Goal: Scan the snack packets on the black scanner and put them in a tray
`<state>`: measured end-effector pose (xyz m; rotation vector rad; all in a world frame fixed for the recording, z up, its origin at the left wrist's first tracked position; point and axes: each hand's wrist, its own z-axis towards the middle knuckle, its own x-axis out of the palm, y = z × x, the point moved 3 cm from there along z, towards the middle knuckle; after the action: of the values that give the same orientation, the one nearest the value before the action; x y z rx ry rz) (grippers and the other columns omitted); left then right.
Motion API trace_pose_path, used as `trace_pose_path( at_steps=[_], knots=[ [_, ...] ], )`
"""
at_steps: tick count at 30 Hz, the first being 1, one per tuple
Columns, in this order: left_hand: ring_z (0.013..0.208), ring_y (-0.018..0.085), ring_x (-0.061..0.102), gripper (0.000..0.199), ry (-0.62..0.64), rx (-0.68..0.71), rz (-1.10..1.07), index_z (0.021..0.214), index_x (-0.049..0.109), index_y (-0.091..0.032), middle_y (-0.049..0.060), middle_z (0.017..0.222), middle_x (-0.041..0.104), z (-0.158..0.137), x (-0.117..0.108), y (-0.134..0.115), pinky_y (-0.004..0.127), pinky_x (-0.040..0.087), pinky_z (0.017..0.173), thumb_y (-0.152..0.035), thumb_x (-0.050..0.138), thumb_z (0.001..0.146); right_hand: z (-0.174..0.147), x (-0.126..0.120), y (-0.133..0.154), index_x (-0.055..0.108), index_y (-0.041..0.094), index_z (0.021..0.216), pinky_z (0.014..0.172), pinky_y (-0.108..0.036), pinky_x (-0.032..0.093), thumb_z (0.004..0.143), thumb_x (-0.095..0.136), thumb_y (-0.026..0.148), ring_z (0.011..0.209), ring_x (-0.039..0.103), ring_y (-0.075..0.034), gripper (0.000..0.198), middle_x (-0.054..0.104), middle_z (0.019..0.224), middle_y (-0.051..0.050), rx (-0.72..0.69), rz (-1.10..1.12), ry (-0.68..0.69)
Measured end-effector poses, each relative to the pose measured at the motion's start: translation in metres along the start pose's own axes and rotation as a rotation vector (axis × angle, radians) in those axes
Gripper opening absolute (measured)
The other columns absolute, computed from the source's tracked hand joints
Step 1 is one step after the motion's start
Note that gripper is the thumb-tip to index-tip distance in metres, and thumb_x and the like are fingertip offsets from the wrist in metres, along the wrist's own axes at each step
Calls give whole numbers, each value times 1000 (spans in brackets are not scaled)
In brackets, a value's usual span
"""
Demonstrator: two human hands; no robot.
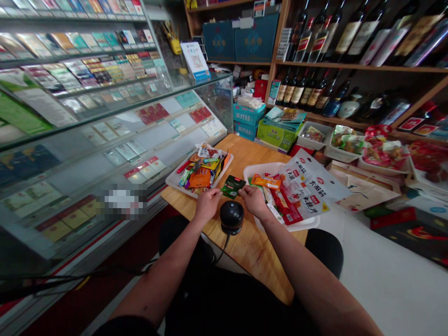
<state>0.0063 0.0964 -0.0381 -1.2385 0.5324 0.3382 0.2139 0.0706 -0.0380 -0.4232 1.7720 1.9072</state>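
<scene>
Between my two hands is a small dark green snack packet (232,186), held flat above the wooden table. My left hand (208,203) pinches its left edge, and my right hand (252,199) pinches the right edge. Just below the packet stands a round black scanner (231,215) with a cable running toward my lap. To the left lies a white tray (171,180) heaped with mixed small snack packets (201,177). On the right, another white tray (310,225) holds orange and red packets (268,181) and large silver-grey bags (308,184), close to my right hand.
A glass display counter (140,107) with cigarette packs runs along the left of the wooden table (241,149). Behind the table are blue and green boxes (276,135). Shelves of bottles (308,88) stand at the back right, with snack tubs (345,140) below them.
</scene>
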Motion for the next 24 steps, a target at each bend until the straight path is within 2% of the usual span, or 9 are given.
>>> trace_pose_path(
  at_steps=[11, 19, 24],
  knots=[
    [91, 22, 69, 23, 31, 15, 36, 98, 76, -19, 7, 99, 75, 3, 8, 7, 33, 49, 84, -34, 59, 94, 0, 2, -11, 60, 17, 72, 65, -27, 36, 90, 51, 33, 65, 52, -15, 25, 61, 70, -3, -6, 21, -10],
    [87, 21, 68, 23, 56, 3, 75, 97, 76, -19, 7, 97, 75, 4, 7, 2, 32, 48, 80, -32, 57, 94, 3, 5, -15, 62, 17, 71, 62, -26, 34, 90, 53, 39, 63, 51, -13, 31, 62, 68, -2, 36, 47, 45],
    [84, 21, 68, 22, 45, 17, 82, 97, 76, -19, 7, 95, 75, 4, 10, 8, 32, 48, 78, -33, 59, 93, 4, 5, -18, 62, 15, 73, 60, -26, 33, 90, 51, 40, 63, 50, -13, 31, 61, 70, -3, 25, 68, 62]
  ],
)
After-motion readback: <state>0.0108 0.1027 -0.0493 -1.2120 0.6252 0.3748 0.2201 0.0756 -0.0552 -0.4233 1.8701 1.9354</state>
